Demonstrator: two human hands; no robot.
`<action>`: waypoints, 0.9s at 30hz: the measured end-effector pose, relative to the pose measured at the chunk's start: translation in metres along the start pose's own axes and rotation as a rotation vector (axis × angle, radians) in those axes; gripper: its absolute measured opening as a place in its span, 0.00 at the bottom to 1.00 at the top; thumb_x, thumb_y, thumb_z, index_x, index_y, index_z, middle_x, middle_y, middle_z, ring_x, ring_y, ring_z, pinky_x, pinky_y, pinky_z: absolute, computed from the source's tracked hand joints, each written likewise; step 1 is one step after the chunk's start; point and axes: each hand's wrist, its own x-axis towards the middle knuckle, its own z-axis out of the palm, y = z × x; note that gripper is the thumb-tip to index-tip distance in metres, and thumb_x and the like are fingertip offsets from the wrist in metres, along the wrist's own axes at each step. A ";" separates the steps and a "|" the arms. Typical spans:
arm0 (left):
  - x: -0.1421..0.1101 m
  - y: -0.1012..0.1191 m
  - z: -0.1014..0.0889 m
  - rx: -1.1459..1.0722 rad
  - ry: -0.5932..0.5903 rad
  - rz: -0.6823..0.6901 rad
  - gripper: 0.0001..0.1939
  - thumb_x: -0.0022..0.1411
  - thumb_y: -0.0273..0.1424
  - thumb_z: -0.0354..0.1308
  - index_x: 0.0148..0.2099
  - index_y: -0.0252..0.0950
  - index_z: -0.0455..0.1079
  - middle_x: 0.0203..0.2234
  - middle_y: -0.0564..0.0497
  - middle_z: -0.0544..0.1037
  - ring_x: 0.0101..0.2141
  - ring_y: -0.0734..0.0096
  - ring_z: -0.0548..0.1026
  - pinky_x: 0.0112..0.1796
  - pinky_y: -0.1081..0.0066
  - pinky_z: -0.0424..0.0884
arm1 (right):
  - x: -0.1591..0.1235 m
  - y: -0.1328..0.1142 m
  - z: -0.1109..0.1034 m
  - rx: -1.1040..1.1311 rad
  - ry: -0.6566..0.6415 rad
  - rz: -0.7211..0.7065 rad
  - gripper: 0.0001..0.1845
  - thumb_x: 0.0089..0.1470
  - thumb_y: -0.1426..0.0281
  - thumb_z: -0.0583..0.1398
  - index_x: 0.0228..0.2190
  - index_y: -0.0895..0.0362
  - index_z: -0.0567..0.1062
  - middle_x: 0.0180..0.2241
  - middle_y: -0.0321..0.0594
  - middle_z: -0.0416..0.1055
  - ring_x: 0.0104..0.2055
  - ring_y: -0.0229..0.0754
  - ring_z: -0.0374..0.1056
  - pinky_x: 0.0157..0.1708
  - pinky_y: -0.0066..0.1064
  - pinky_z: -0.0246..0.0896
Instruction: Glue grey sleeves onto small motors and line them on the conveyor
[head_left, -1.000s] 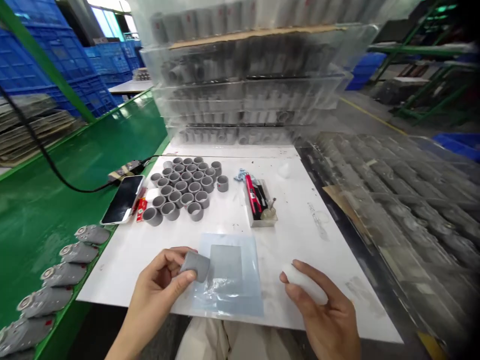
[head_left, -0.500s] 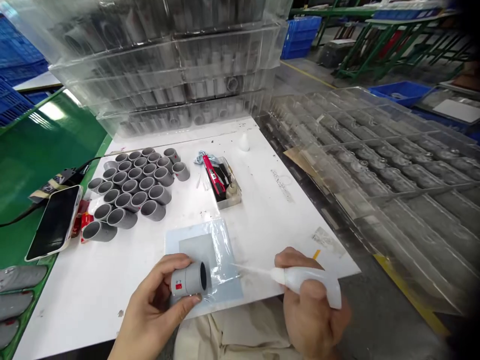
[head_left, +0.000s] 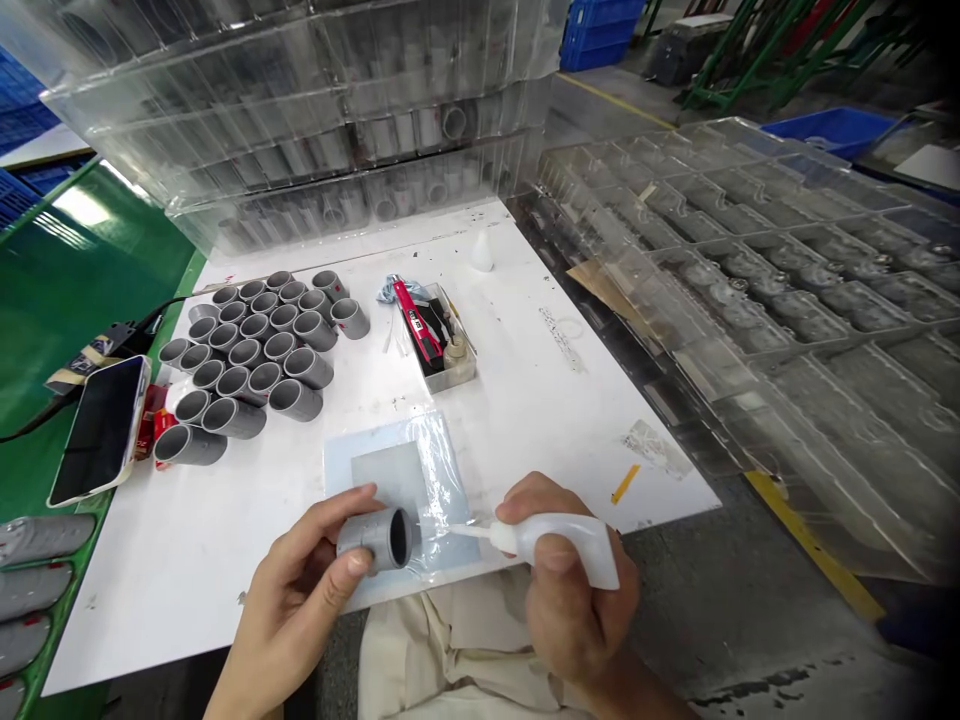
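- Left hand (head_left: pixel 296 590) grips a grey plastic tube (head_left: pixel 375 538), long axis crosswise, open end facing right
- Right hand (head_left: pixel 574 605) clasps a white squeeze bottle (head_left: pixel 559 535) — its nozzle (head_left: pixel 469 531) points left, near that opening

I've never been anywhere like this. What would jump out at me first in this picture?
Front and centre, the left hand holds a short grey plastic pipe sleeve, while the right hand aims a white squeeze bottle toward its open end. Beyond them, dozens of matching sleeves stand clustered on a white board, and stacked clear plastic trays full of grey parts rise behind it.
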 end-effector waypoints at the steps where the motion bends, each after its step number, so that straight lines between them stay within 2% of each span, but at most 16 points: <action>1: 0.001 -0.002 -0.002 0.001 -0.007 0.016 0.18 0.66 0.47 0.70 0.52 0.45 0.87 0.45 0.47 0.88 0.35 0.63 0.82 0.37 0.69 0.77 | 0.000 0.000 -0.001 0.020 0.018 -0.003 0.12 0.72 0.63 0.60 0.43 0.55 0.82 0.34 0.43 0.77 0.31 0.45 0.71 0.29 0.37 0.65; 3: 0.003 -0.007 -0.006 0.014 -0.056 0.080 0.14 0.70 0.45 0.67 0.50 0.45 0.88 0.48 0.45 0.88 0.46 0.56 0.84 0.46 0.67 0.79 | 0.000 0.000 -0.003 0.042 0.046 -0.009 0.11 0.72 0.65 0.60 0.44 0.54 0.83 0.36 0.42 0.77 0.31 0.44 0.70 0.29 0.37 0.64; 5: 0.007 -0.011 -0.009 0.013 -0.116 0.131 0.14 0.70 0.43 0.67 0.52 0.47 0.87 0.52 0.45 0.86 0.56 0.52 0.80 0.53 0.65 0.77 | -0.001 0.000 -0.005 0.038 0.029 -0.012 0.11 0.72 0.65 0.60 0.45 0.53 0.83 0.36 0.42 0.77 0.32 0.44 0.69 0.29 0.36 0.64; 7: 0.009 -0.012 -0.009 0.003 -0.134 0.142 0.16 0.65 0.40 0.74 0.54 0.48 0.86 0.55 0.45 0.83 0.57 0.52 0.79 0.52 0.66 0.78 | 0.000 0.000 -0.006 0.017 0.008 -0.042 0.10 0.71 0.66 0.60 0.46 0.53 0.83 0.37 0.42 0.78 0.33 0.44 0.70 0.30 0.37 0.65; 9: 0.009 -0.012 -0.007 0.002 -0.130 0.135 0.21 0.58 0.36 0.79 0.55 0.48 0.85 0.55 0.44 0.81 0.55 0.53 0.80 0.48 0.67 0.79 | 0.001 0.001 -0.006 -0.013 0.011 -0.098 0.10 0.71 0.67 0.61 0.47 0.53 0.83 0.36 0.42 0.79 0.33 0.46 0.71 0.30 0.38 0.66; 11: 0.007 -0.009 -0.004 -0.014 -0.105 0.114 0.24 0.56 0.34 0.80 0.55 0.47 0.85 0.52 0.44 0.82 0.51 0.54 0.81 0.46 0.68 0.80 | 0.002 0.002 -0.006 -0.039 0.017 -0.142 0.10 0.70 0.67 0.61 0.46 0.53 0.82 0.36 0.43 0.79 0.32 0.47 0.71 0.29 0.39 0.66; 15: 0.001 -0.001 0.002 -0.074 -0.029 0.011 0.23 0.56 0.47 0.79 0.52 0.46 0.86 0.40 0.48 0.86 0.38 0.62 0.80 0.38 0.71 0.77 | 0.004 0.002 -0.006 -0.067 0.009 -0.164 0.10 0.70 0.66 0.61 0.47 0.52 0.82 0.34 0.41 0.78 0.31 0.47 0.70 0.28 0.39 0.65; 17: 0.000 0.000 0.001 -0.052 -0.039 -0.016 0.23 0.57 0.52 0.76 0.48 0.44 0.87 0.32 0.50 0.84 0.31 0.67 0.76 0.31 0.73 0.72 | 0.004 0.000 -0.004 -0.080 0.003 -0.156 0.10 0.70 0.65 0.60 0.47 0.51 0.82 0.34 0.41 0.78 0.33 0.48 0.71 0.29 0.40 0.65; 19: 0.002 -0.003 -0.002 -0.027 -0.085 -0.001 0.23 0.60 0.53 0.73 0.49 0.43 0.87 0.26 0.52 0.80 0.26 0.71 0.71 0.27 0.74 0.68 | 0.004 -0.002 -0.002 -0.081 -0.016 -0.140 0.11 0.70 0.64 0.60 0.46 0.51 0.82 0.33 0.41 0.78 0.32 0.48 0.71 0.29 0.40 0.65; 23: 0.007 -0.011 -0.010 0.008 -0.150 0.063 0.22 0.66 0.51 0.69 0.53 0.42 0.86 0.27 0.51 0.81 0.25 0.71 0.72 0.27 0.74 0.67 | 0.004 -0.002 0.005 -0.074 -0.042 -0.165 0.11 0.70 0.62 0.60 0.46 0.50 0.81 0.32 0.39 0.77 0.29 0.46 0.69 0.28 0.41 0.65; 27: 0.006 -0.011 -0.011 0.016 -0.135 0.061 0.21 0.67 0.49 0.68 0.53 0.43 0.87 0.30 0.50 0.84 0.26 0.70 0.74 0.28 0.74 0.68 | 0.003 0.000 0.009 -0.065 -0.066 -0.155 0.11 0.71 0.62 0.59 0.46 0.49 0.80 0.32 0.40 0.77 0.28 0.47 0.68 0.28 0.42 0.64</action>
